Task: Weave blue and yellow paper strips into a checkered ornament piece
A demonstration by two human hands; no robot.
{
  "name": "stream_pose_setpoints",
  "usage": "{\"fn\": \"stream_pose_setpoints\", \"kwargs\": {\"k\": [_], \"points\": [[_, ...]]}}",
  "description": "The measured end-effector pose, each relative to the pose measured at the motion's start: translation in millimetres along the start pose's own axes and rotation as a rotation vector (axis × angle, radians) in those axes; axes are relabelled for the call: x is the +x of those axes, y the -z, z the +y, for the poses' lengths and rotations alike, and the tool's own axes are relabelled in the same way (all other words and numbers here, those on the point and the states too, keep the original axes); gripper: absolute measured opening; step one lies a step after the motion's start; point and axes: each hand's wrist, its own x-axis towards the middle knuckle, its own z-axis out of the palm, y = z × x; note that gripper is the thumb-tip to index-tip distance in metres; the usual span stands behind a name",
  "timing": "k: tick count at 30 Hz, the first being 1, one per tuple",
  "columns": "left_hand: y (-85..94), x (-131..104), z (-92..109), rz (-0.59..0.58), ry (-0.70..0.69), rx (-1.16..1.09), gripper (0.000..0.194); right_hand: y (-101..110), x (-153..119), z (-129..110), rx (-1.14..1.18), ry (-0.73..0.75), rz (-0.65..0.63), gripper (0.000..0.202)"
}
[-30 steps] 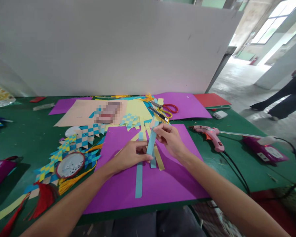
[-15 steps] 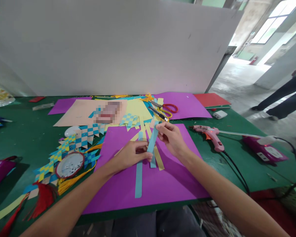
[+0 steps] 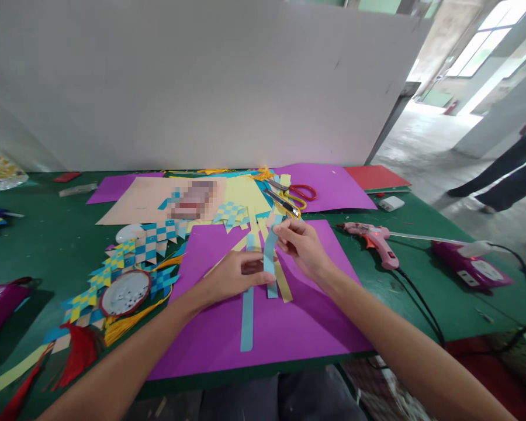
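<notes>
A short light blue paper strip (image 3: pixel 269 252) is held upright between both hands above a purple sheet (image 3: pixel 302 327). The thumb and fingers of my left hand (image 3: pixel 234 272) close on its lower end. My right hand (image 3: pixel 301 242) pinches its upper end, and the strip bends slightly there. Under my left hand a longer blue strip (image 3: pixel 247 321) lies on the purple sheet. Another blue strip end (image 3: pixel 272 290) and a pale yellow strip (image 3: pixel 283 283) lie just to its right. More yellow strips fan out behind the hands.
Scissors (image 3: pixel 304 193) and a box cutter (image 3: pixel 284 204) lie behind my right hand. At the right is a pink glue gun (image 3: pixel 377 240) with its cord. Woven paper pieces (image 3: pixel 123 251) and a red tassel (image 3: pixel 79 354) are at the left. A person's legs (image 3: pixel 499 169) show far right.
The upper end of the held blue strip has shifted slightly left with my right hand, and the strip now curves. My left hand has hardly moved.
</notes>
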Motion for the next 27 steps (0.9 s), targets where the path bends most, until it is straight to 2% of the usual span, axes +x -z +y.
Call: {"fn": "stream_pose_setpoints", "kwargs": {"k": [4,8,10,12,17,20,27], "points": [[2.9,1.8,-2.2,-0.013,-0.017,-0.067,0.046,-1.2,0.1,2.2,0.013,-0.013,-0.027,0.034],[3.6,3.0,-2.5,-0.031,-0.060,-0.203,0.076,-1.7,0.7,1.5,0.014,-0.031,-0.013,0.034],[3.5,2.6,-1.8,-0.052,-0.087,-0.242,0.083,-2.0,0.7,1.5,0.008,-0.035,-0.015,0.034],[3.6,2.1,-1.7,-0.030,-0.119,-0.201,0.079,-2.2,0.5,2.4,-0.001,-0.042,-0.024,0.033],[4.5,2.8,-4.2,0.176,-0.112,0.087,0.042,-3.7,-0.8,7.4,-0.043,-0.042,-0.059,0.029],[4.4,4.1,-5.8,0.222,-0.109,0.223,0.044,-5.7,-2.0,9.1,-0.088,-0.028,-0.088,0.027],[4.6,4.5,-7.2,0.238,-0.114,0.247,0.042,-6.2,-2.1,8.2,-0.208,0.024,-0.112,0.027]]}}
